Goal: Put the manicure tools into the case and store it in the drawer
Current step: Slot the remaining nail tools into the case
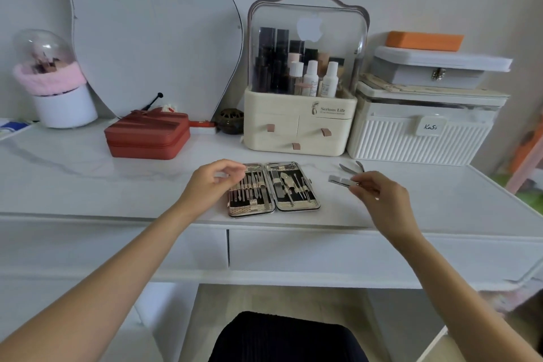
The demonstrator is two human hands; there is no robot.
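The manicure case [273,189] lies open and flat near the front edge of the white dressing table, both halves lined with several metal tools in slots. My left hand [210,182] hovers at the case's left half with fingers curled loosely and nothing visibly in them. To the right of the case, my right hand [379,194] pinches a silver nail clipper [340,180] just above the tabletop. Metal nippers [352,167] lie on the table behind the clipper. Two closed drawers [323,250] sit in the table's front below the case.
A red zip case [147,135] sits at the back left. A cream cosmetics organiser [299,126] with a clear dome stands behind the manicure case, beside a white ribbed box [417,135] stacked with other boxes. A white brush holder [64,109] stands at far left.
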